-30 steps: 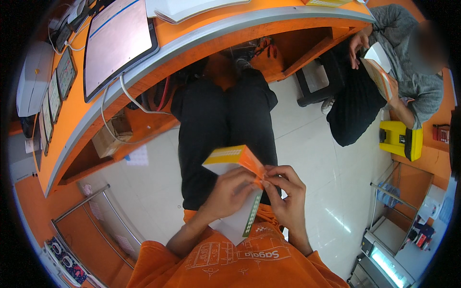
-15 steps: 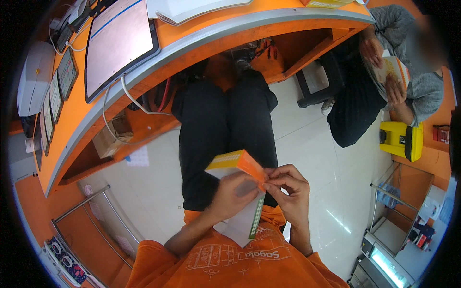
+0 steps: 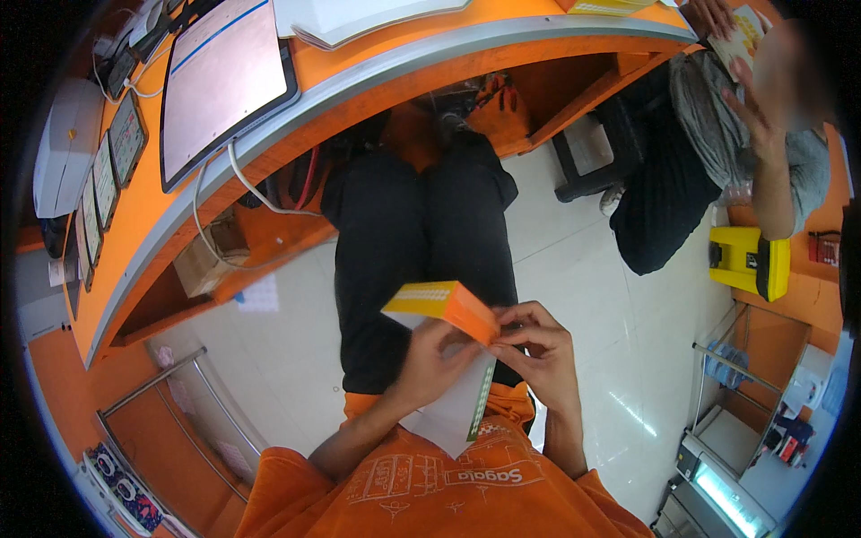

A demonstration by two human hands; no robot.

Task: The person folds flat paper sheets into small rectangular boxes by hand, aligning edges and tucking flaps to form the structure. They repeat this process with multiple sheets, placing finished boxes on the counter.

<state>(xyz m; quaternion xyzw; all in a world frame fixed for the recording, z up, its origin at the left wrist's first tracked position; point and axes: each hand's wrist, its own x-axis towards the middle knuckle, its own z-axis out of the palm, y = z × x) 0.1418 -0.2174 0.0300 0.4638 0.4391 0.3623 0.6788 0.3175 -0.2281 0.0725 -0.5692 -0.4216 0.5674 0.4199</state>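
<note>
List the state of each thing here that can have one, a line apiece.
Carton: partly folded, white inner side exposed
Left hand: closed on the carton
Right hand: fingertips pinching the carton's edge
Large screen: lit
White cable: hanging slack below the desk edge
Co-worker's white-and-yellow item: in hand, fold unclear

Paperboard carton (image 3: 468, 314), orange, yellow and white, green-edged; partly folded, white panel (image 3: 451, 405) spread open; tilted above the lap (image 3: 381, 251).
</note>
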